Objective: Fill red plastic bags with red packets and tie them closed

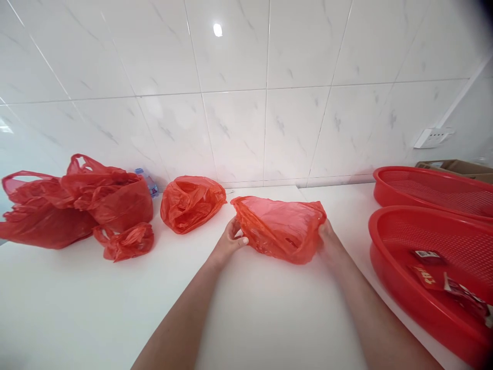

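Note:
In the middle of the white table lies a red plastic bag (pixel 277 231), its mouth spread wide toward me. My left hand (pixel 230 240) grips the bag's left side, with the thumb showing at the front and the other fingers partly behind the film. On the opposite side my right hand (pixel 327 236) is closed on the edge; it is a little blurred and its fingers are mostly hidden by the bag. Just left of this bag sits another crumpled red plastic bag (pixel 192 205), apart from my hands.
Filled red bags (pixel 115 200) and a small knotted one (pixel 127 242) stand at left, before a plastic bottle (pixel 148 181). At right, a red basket (pixel 389 246) holds several packets (pixel 427 277); a second basket (pixel 385 187) and cardboard box (pixel 454 166) lie behind. A tiled wall (pixel 239 133) rises behind.

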Available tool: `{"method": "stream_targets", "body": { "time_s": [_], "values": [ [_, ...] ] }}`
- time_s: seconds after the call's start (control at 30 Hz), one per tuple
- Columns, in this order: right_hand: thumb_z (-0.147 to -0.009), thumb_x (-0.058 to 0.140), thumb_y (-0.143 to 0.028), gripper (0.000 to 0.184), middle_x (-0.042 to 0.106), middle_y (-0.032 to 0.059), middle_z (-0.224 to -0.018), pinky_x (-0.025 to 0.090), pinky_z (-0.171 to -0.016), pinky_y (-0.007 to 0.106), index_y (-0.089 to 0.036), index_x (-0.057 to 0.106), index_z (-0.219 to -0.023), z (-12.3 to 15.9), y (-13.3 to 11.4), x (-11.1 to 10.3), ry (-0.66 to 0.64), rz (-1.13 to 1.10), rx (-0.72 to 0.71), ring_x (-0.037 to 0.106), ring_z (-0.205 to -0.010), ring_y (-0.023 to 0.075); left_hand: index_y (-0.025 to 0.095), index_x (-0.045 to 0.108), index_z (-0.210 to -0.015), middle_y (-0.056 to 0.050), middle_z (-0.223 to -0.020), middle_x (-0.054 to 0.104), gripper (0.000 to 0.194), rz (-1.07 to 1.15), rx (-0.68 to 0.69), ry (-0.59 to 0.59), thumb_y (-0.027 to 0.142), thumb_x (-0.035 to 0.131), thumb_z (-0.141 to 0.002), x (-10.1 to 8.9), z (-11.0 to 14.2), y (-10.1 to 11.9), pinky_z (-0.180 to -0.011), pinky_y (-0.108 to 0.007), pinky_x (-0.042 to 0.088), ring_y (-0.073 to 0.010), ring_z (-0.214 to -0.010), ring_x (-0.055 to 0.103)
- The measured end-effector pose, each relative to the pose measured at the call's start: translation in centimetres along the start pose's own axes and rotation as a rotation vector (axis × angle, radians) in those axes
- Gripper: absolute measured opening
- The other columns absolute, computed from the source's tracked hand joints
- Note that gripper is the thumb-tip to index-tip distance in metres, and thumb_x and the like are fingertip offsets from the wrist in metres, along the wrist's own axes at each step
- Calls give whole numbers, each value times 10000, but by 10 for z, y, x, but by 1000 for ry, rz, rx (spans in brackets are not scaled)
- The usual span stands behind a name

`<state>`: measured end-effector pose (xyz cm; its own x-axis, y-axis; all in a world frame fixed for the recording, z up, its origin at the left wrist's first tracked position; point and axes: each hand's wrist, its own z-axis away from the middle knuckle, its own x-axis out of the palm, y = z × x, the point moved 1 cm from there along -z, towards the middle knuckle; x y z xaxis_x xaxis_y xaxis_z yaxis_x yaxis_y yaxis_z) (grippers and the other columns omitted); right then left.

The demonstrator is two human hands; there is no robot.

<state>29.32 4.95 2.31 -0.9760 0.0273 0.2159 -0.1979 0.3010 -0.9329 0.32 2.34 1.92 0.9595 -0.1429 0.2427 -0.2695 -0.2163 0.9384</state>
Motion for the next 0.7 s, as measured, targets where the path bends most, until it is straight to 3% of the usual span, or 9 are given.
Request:
{"method": "stream_targets", "body": {
  "time_s": [0.07,0.13,0.27,0.37,0.47,0.57,0.63,0.7],
  "values": [
    [-635,669,-610,668,572,101,-1187,508,-755,378,-257,498,-1176,9,-3,13,-187,-51,77,586,-999,248,238,446,-1299,-124,-1319,482,745,-14,-1,-83,283,761,-625,15,2,3,-930,-396,429,-288,-1219,443],
    [-642,733,-478,647,582,98,-1183,507,-775,389,-262,486,-1200,18,-5,24,-266,-73,192,594,-991,251,228,457,-1286,-129,-1248,541,746,-21,-28,-103,284,770,-612,24,6,7,-873,-395,463,-289,-1126,525],
    [-700,703,-421,348,672,70,-894,513,-727,362,-186,623,-944,27,-2,31,-329,-92,389,637,-794,217,186,625,-1042,-115,-985,661,433,-91,-164,-97,311,740,-644,28,11,8,-691,-361,505,-275,-876,632],
    [-722,667,-468,298,670,43,-769,516,-684,339,-187,632,-814,23,2,23,-230,-225,404,632,-711,195,170,654,-925,-85,-828,667,280,-87,-188,-40,348,668,-710,23,10,4,-558,-299,475,-230,-726,628],
    [-743,601,-548,361,681,54,-935,519,-741,374,-232,628,-916,14,2,10,-72,-309,285,633,-869,234,154,640,-897,-67,-812,657,253,74,-139,90,334,649,-719,17,5,0,-571,-272,468,-195,-710,615],
    [-790,505,-590,405,631,37,-1130,508,-807,406,-277,612,-1023,8,0,0,-18,-350,225,576,-1052,244,151,618,-877,-59,-829,652,247,267,-121,184,322,659,-703,13,2,-1,-626,-270,480,-181,-731,613],
    [-815,481,-569,371,623,20,-1141,502,-828,411,-289,615,-1018,7,-2,-3,-1,-395,219,557,-1085,231,153,614,-891,-67,-860,655,273,335,-141,154,332,665,-691,12,3,0,-666,-292,489,-198,-766,619],
    [-818,499,-533,299,655,19,-1014,504,-815,412,-277,624,-907,7,-3,-5,20,-429,220,583,-1028,224,158,617,-930,-81,-907,655,304,341,-174,67,328,671,-684,14,6,2,-713,-324,492,-224,-818,621]
  ]
}}
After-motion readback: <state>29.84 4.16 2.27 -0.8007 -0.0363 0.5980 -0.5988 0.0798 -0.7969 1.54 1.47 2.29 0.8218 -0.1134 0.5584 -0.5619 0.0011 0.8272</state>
